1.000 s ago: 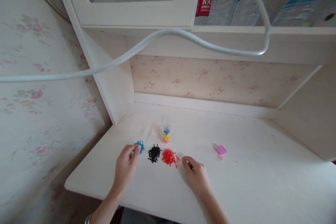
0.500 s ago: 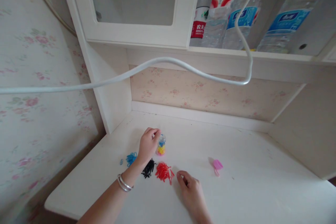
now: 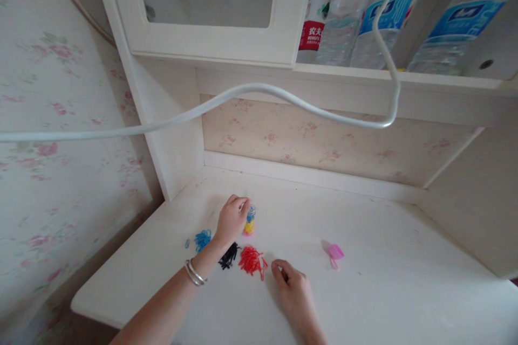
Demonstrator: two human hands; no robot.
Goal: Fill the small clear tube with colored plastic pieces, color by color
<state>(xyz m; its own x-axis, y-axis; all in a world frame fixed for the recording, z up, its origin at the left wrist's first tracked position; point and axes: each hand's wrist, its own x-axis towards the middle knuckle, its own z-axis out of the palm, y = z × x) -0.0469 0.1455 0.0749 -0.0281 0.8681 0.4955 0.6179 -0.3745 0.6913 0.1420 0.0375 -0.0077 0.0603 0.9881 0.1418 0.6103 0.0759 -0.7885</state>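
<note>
"What's the biggest thing there?"

"The white desk [image 3: 384, 242], with a white cabinet [image 3: 212, 43] over it and plastic bottles [image 3: 346, 16] on the cabinet's open shelf."

"And the hands?"

"The left hand [image 3: 232, 220] reaches across to a small clear jar [image 3: 250, 223]. Its thumb and forefinger are pinched together at the jar's mouth, with barely any gap. Whether they grip something or touch the rim, I can't tell; it's too small."

"The right one?"

"The right hand [image 3: 292, 285] rests low, just to the right of the red heap, its fingers curled and the tips drawn close together. I can't make out anything in them."

"Where's the jar, exactly?"

"Upright on the desk, behind the heaps, partly covered by the left hand. It shows blue above yellow, pink at the bottom."

"Which heaps?"

"Red elastic bands [image 3: 251, 261] nearest the right hand, black elastic bands [image 3: 229, 256] partly hidden by the left wrist, then blue elastic bands [image 3: 202, 239] to the left."

"Anything smaller?"

"A pink lid-like piece [image 3: 335, 251], well off to the right, and one stray blue band [image 3: 187, 243] just beside the blue heap."
</note>
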